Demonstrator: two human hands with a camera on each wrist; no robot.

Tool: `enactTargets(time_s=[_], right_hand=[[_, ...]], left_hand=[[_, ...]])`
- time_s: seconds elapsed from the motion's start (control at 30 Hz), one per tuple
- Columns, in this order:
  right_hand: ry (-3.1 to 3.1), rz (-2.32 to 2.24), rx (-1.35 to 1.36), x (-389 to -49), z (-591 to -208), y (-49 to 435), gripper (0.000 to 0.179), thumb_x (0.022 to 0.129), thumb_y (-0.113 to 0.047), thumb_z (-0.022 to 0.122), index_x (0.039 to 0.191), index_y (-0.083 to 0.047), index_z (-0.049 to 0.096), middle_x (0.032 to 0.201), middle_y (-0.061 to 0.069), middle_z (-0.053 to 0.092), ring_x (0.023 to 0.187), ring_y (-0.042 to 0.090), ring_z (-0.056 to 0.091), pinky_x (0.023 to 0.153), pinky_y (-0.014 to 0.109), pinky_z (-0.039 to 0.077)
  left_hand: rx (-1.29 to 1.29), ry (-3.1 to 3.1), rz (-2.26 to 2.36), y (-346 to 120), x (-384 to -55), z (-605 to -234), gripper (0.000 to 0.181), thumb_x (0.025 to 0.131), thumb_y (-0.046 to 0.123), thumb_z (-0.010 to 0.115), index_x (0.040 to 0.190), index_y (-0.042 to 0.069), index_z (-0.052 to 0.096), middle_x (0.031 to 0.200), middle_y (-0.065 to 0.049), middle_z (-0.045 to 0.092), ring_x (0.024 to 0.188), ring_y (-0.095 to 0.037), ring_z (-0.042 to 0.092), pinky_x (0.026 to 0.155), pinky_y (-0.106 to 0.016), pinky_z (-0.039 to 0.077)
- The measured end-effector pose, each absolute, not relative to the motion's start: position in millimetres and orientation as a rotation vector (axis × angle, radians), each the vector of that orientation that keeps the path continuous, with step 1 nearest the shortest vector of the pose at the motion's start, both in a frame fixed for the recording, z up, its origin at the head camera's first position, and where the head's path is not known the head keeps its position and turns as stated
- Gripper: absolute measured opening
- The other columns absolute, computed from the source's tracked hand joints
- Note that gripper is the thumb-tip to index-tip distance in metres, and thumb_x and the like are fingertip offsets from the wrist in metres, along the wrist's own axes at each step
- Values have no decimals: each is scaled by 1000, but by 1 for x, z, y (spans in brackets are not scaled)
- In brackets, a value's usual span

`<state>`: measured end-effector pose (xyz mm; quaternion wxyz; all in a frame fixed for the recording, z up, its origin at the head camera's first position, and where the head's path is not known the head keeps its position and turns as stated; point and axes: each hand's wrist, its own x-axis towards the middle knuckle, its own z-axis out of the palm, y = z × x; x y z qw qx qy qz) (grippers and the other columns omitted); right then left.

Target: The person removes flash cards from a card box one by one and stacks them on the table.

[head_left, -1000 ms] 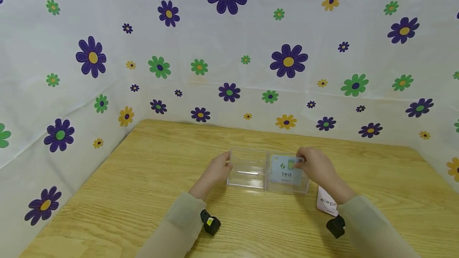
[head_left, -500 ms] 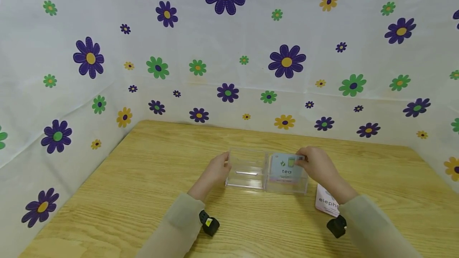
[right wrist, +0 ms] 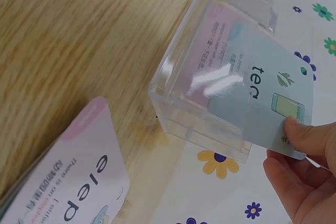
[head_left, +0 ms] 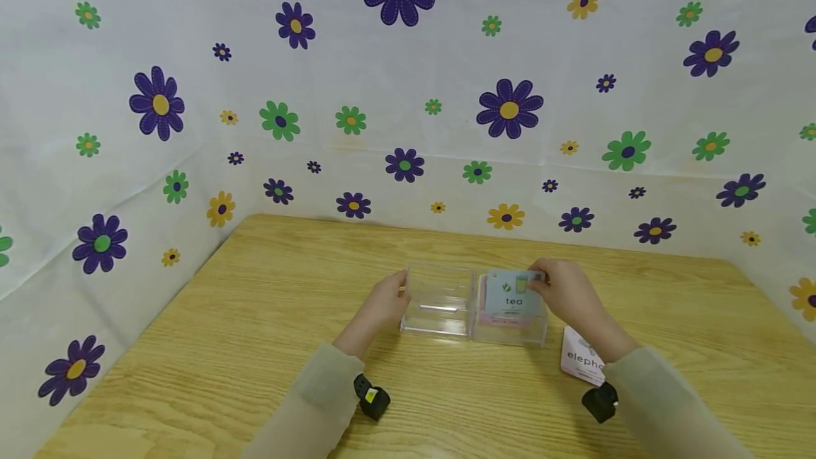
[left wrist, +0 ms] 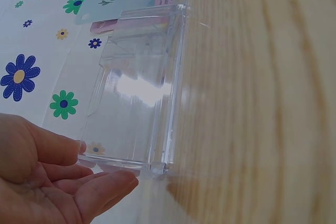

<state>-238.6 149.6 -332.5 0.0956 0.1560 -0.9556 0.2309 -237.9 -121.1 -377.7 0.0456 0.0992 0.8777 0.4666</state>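
Observation:
A clear plastic box [head_left: 440, 328] with two compartments stands on the wooden table. My left hand [head_left: 385, 302] grips its left end wall, thumb on one side and fingers on the other, as the left wrist view [left wrist: 58, 174] shows. By its upper right corner, my right hand [head_left: 564, 292] pinches a pale blue "tea" flashcard [right wrist: 262, 77] between thumb and fingers. The tea card's lower part is still inside the right compartment, its top above the rim. Behind it in that compartment, a pink-edged card [right wrist: 207, 51] shows. The left compartment holds nothing visible.
To the right of the box, partly under my right forearm, lies a stack of pink-edged flashcards [head_left: 580, 360] with "eleph…" on top. A white flowered cloth [head_left: 357, 55] rises behind and beside the wooden table [head_left: 287, 268].
The tea card has risen and shifted slightly right in my right hand, baring more of the pink-edged card behind it. My left hand keeps its hold on the box.

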Motion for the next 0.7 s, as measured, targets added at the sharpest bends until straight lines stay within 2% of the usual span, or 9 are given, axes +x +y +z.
enactTargets(time_s=[0.7], right_hand=[[-2795, 741, 526, -237, -327, 153, 15, 84, 6, 53, 97, 8, 60, 89, 19, 61, 77, 26, 57, 65, 38, 50]], left_hand=[[291, 2692, 1392, -122, -237, -378, 45, 92, 1, 40, 133, -10, 26, 133, -25, 34, 114, -38, 42, 91, -45, 39]])
